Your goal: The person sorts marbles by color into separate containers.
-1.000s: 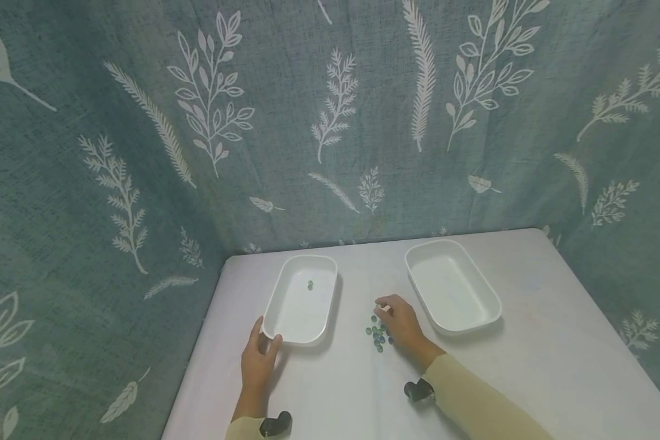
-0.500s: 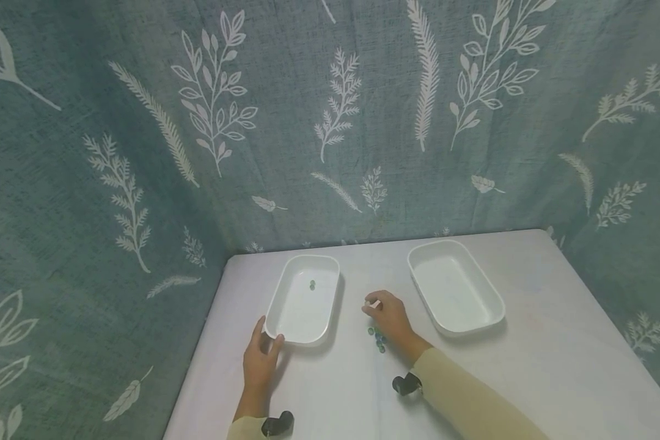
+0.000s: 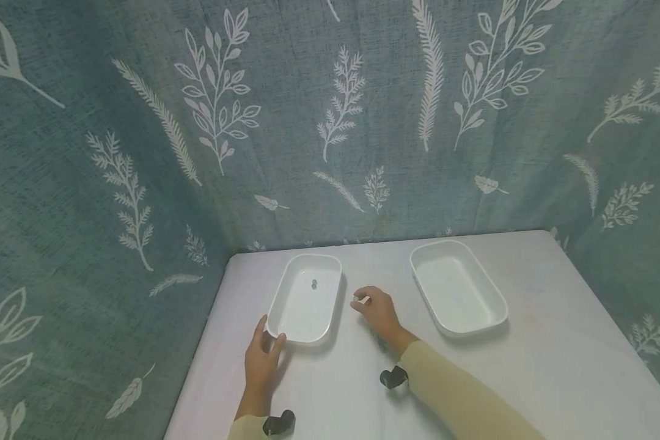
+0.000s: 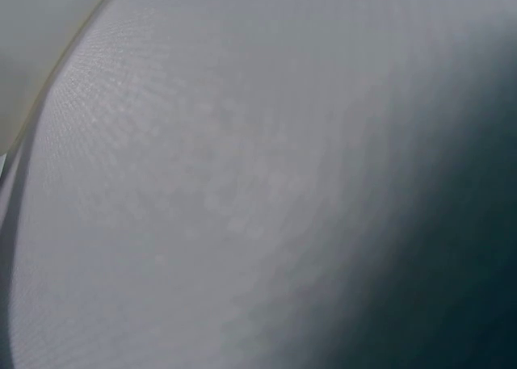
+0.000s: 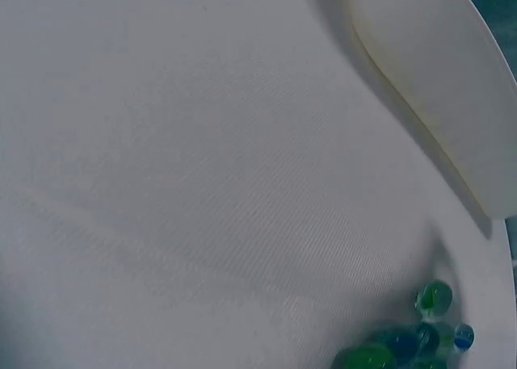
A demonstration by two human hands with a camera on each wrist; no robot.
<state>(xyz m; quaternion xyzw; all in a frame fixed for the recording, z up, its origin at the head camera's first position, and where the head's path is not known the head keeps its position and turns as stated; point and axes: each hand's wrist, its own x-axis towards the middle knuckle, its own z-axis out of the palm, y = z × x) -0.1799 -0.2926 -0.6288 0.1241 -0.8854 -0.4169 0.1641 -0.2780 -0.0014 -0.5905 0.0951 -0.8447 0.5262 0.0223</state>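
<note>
At the left tray's [image 3: 305, 315] three o'clock, the right hand [image 3: 376, 307] pinches a small object [image 3: 355, 299] (perhaps a marble; too tiny to tell) that a slack hold could drop. The left hand [image 3: 261, 360], digits spread apart, touches the tray's eight-o'clock corner; a bump could roll the two inner marbles [image 3: 315, 284]. A low sleeve [image 3: 456, 391] could scatter the loose marbles [image 5: 435, 298] at the right hand's six o'clock.

white tray [image 3: 302, 311] sits flat, left hand [image 3: 261, 365] touching its near left corner. two greenish marbles [image 3: 315, 284] are side by side toward its far end. right hand [image 3: 378, 310] pinches something tiny and pale [image 3: 355, 299], and a green and blue glass pile [image 5: 400, 343] is bunched up near that wrist.
</note>
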